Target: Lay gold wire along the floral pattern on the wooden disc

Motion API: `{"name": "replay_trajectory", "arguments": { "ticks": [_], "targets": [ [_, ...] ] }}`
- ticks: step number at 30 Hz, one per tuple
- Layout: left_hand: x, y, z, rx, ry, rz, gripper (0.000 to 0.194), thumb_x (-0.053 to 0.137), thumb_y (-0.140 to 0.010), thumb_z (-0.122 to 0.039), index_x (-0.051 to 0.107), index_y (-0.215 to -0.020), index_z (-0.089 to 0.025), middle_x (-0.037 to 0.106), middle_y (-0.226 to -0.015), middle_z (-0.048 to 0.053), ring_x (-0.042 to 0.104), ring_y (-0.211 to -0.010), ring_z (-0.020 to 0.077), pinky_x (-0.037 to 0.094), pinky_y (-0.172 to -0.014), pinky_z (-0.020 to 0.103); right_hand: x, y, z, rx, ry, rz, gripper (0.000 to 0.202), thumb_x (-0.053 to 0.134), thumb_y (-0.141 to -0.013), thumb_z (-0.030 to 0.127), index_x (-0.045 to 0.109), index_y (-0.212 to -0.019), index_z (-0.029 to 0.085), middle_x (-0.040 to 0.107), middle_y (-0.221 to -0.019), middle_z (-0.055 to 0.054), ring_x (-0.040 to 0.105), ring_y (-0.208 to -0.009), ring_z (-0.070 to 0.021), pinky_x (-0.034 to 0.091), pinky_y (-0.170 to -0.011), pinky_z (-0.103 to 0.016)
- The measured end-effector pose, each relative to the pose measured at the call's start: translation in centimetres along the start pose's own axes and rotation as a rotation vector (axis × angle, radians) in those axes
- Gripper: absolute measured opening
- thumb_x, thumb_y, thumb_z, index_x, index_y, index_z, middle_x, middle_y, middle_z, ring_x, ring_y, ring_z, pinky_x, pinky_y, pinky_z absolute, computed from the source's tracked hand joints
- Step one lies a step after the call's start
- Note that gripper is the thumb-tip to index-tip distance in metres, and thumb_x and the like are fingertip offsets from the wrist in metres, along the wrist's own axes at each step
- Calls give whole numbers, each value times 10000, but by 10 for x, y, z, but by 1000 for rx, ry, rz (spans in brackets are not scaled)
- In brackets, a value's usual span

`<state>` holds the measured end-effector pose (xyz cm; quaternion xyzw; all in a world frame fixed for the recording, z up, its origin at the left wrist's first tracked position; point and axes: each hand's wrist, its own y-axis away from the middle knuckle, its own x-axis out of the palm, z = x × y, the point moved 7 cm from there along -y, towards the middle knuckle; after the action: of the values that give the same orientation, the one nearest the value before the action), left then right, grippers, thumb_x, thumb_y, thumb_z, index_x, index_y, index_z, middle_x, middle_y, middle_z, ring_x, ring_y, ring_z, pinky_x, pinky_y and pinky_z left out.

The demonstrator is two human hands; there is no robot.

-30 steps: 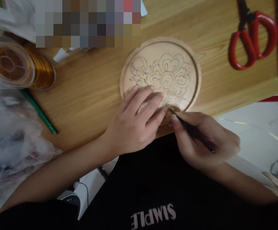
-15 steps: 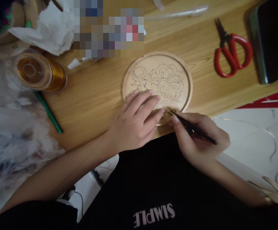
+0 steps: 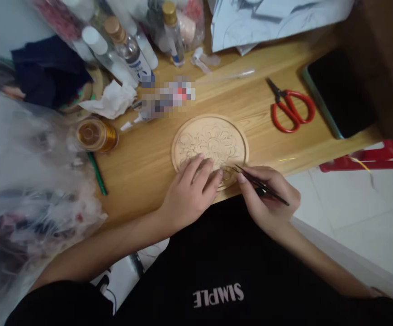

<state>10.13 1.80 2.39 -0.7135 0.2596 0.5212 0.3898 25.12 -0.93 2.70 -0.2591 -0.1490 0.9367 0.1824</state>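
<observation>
A round wooden plate (image 3: 213, 121) with a raised rim lies near the table's front edge, a flower pattern drawn in dark lines on its face. Across its lower left part rests my left hand (image 3: 191, 190), fingers spread and laid flat on the pattern. My right hand (image 3: 272, 194) pinches dark tweezers (image 3: 262, 184) at the lower right rim. Their tips are slightly apart, close to my left fingertips. Some thin gold wire outline (image 3: 228, 175) shows on the plate there, too small to make out fully.
Left of the plate stand a spool of golden wire (image 3: 97, 135) and a green pen-like stick (image 3: 97, 174). Red-handled cutters (image 3: 293, 111) and a phone (image 3: 342, 93) lie right. Bottles (image 3: 133, 54), crumpled tissue (image 3: 113, 99) and papers (image 3: 274, 22) line the back. Plastic bags (image 3: 47, 213) crowd the left.
The view has tilted up and shows more of the table's back. The tweezer tips have parted and moved slightly away from my left fingertips. My left hand stays on the plate.
</observation>
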Motion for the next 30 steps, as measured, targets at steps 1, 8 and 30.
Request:
{"name": "replay_trajectory", "arguments": {
  "ticks": [1,8,30],
  "targets": [
    [0,-1,-4,-13,-22,-4,306,559,-982,-249,602,-1225,-68,626,-1281,222,560,-1281,380,530,-1011,571,-2,-1,0,-15,-9,3,290,743,-792,69,698,-1040,212,755,-927,-9,715,-788,-136,609,-698,-268],
    [5,0,-33,-224,-185,-119,284,558,-976,-258,616,-1209,-107,662,-1225,182,582,-1255,347,562,-972,523,-15,-2,-10,-39,-23,-21,275,736,-803,82,697,-1037,220,748,-909,-4,725,-775,-129,620,-691,-253],
    [2,-9,-8,118,-26,70,467,585,-942,-402,593,-1263,-65,608,-1331,221,551,-1275,393,456,-1069,568,-2,-1,-22,35,-128,-94,255,713,-832,94,691,-1058,210,751,-1014,-52,741,-966,-186,649,-859,-387]
  ]
}}
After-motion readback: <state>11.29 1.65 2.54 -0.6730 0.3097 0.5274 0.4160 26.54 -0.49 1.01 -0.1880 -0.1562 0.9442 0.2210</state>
